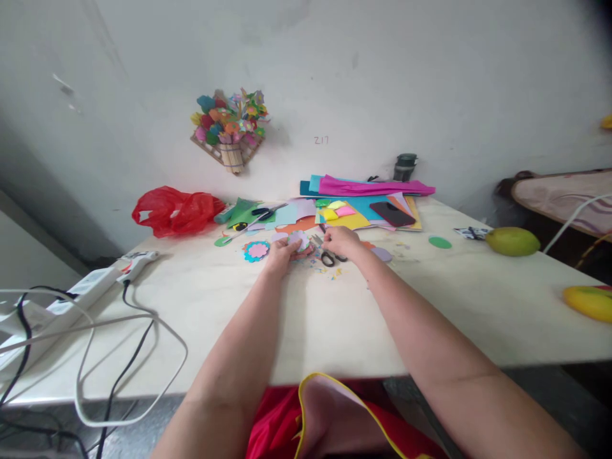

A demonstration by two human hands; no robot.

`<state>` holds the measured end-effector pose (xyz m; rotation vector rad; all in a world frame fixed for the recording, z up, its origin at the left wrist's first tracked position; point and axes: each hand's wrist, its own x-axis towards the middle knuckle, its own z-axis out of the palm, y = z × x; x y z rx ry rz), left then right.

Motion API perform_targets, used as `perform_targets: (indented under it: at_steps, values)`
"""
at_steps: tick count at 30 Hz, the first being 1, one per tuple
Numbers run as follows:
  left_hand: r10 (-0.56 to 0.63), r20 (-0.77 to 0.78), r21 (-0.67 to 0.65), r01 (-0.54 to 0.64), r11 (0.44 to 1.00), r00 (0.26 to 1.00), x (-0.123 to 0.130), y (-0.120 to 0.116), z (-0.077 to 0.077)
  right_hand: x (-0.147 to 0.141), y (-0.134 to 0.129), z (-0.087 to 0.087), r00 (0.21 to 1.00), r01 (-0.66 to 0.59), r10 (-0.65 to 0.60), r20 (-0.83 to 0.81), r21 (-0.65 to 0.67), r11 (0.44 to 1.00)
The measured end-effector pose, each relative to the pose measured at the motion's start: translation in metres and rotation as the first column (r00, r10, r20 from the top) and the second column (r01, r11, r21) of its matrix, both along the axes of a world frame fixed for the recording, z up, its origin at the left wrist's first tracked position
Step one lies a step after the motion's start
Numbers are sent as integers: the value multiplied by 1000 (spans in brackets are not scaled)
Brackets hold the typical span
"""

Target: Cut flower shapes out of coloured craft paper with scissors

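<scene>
My left hand (279,256) is closed on a lavender paper flower (299,240) with a pale green edge, thumb on top. To its right, my right hand (342,242) has its fingers pinched together. A thin dark tip shows above those fingers, but what they hold is too small to make out. Black-handled scissors (327,259) lie just below the right hand, partly covered by it. Left of my left hand rests a blue and pink paper flower (257,250). Small paper scraps (333,274) are scattered on the table around the scissors.
Coloured paper sheets (356,223), a phone (393,214) and a second pair of scissors (262,213) lie behind my hands. A red plastic bag (174,211) and a power strip (88,290) with cables are at left. A green mango (513,241) sits at right.
</scene>
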<state>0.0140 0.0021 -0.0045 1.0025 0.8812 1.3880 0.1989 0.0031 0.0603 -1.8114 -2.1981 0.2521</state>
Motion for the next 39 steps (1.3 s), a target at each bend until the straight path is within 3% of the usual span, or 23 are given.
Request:
perform_targets:
  at_steps: [3, 7, 14, 21, 25, 27, 30, 32, 35, 39]
  values:
    - [10, 25, -8, -10, 1000, 1000, 1, 1, -1, -4, -10, 9, 972, -19, 36, 231, -76, 997]
    - [72, 98, 18, -74, 997, 993, -1, 2, 0, -11, -19, 11, 942, -16, 66, 330, -153, 988]
    - [188, 124, 46, -195, 980, 974, -7, 6, 3, -12, -15, 5, 950, -29, 59, 306, -102, 994]
    - [155, 111, 47, -161, 986, 982, -5, 5, 1, 0, -6, 10, 972, 48, -23, 234, -104, 993]
    - [146, 116, 36, -151, 988, 982, -6, 6, -2, 8, 4, 7, 994, 61, -56, 91, -50, 997]
    - [144, 124, 34, -149, 988, 982, -7, 8, -3, 11, 9, 2, 995, 15, -25, -97, -105, 994]
    - [136, 149, 33, -142, 989, 979, -8, 8, -3, 12, 13, -8, 865, -110, -35, -500, -258, 960]
    - [129, 156, 30, -135, 990, 979, -8, 8, -3, 13, 14, -15, 747, -188, -35, -664, -261, 947]
    - [123, 155, 19, -128, 992, 980, -7, 7, -2, 16, 15, -23, 644, -286, 10, -765, -229, 931]
    - [99, 151, 24, -104, 994, 984, -7, 6, -2, 19, 12, -26, 613, -446, 82, -786, -259, 857]
